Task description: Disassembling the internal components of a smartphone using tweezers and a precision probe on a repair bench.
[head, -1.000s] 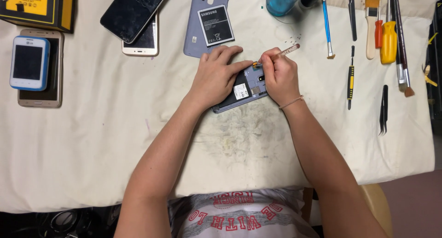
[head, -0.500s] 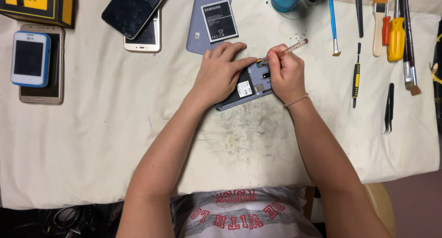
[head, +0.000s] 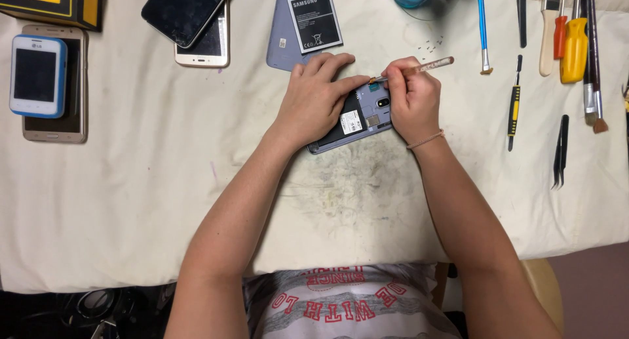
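The fingers of the right hand (head: 411, 98) are pinched around a thin, clear-handled screwdriver (head: 419, 68), whose tip points left and down onto the top edge of an opened phone (head: 357, 121). The left hand (head: 316, 100) lies flat over the phone's left half, fingers together and stretched toward the tip, pressing the phone down on the stained white cloth (head: 164, 181) near the middle of the table. Just above the left hand lie a grey back cover (head: 280, 37) with a black battery (head: 314, 12) resting on it. Further left sit a cracked dark phone (head: 185, 10) stacked on a white phone (head: 206, 47), and a small blue-edged phone (head: 37, 75). To the right lie a blue tool (head: 481, 24), a black-and-yellow screwdriver (head: 514, 106), black tweezers (head: 560, 152) and brushes (head: 593, 57).
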